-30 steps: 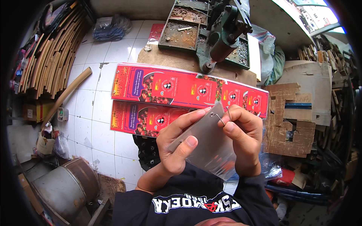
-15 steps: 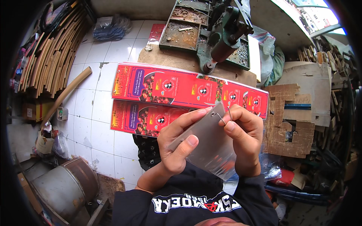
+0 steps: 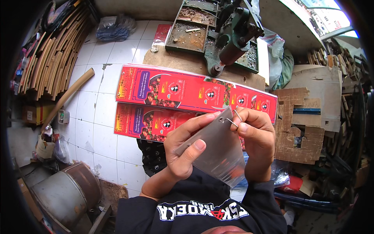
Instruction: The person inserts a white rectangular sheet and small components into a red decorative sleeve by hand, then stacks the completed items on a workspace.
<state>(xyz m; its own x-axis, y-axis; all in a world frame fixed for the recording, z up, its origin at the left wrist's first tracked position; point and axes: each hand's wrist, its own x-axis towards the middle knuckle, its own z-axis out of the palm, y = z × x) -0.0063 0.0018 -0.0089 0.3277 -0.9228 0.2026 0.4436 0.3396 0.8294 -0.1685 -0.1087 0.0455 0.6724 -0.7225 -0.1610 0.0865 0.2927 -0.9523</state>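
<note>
My left hand (image 3: 180, 150) grips a stack of clear plastic sheets (image 3: 218, 150), thumb on top and fingers along the far edge. Metal eyelets show at the stack's upper corner and near my left thumb. My right hand (image 3: 259, 142) pinches a thin bent metal wire hook (image 3: 231, 121) between thumb and fingers. One end of the wire is at the eyelet in the upper corner; whether it passes right through cannot be made out. Beyond my hands lie two long red printed panels, an upper one (image 3: 191, 90) and a lower one (image 3: 132, 124), partly covered by my hands.
A green hand press (image 3: 230, 50) stands on a wooden board at the back, beside divided metal trays (image 3: 189, 35) of small parts. Cut cardboard (image 3: 300, 144) lies at right. Stacked cardboard strips (image 3: 58, 54), a curved tube (image 3: 74, 91) and a metal drum (image 3: 62, 195) are at left.
My right hand has shifted slightly to the right and down with the wire hook. My left hand and the plastic sheets have barely moved.
</note>
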